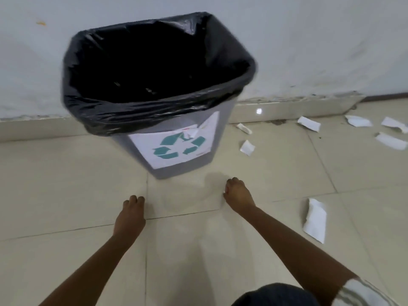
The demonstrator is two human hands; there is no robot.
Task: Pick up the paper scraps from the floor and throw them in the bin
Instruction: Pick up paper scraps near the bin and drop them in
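Both the left hand [132, 212] and right hand [237, 193] are curled, apparently empty; torn white paper scraps [315, 219] lie well apart rightward, so a hurried reach risks missing some.

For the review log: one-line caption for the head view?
Both hands, left hand and right hand, reach toward a black-lined recycling bin; paper scraps litter the floor.

The bin liner [154, 62] is too dark inside to show any contents. Both hands, left hand [130, 215] and right hand [237, 195], curl fingers downward, palms hidden. The rightmost paper scraps [394, 124] are cut by the frame edge. The striped sleeve [362, 292] is cropped below.
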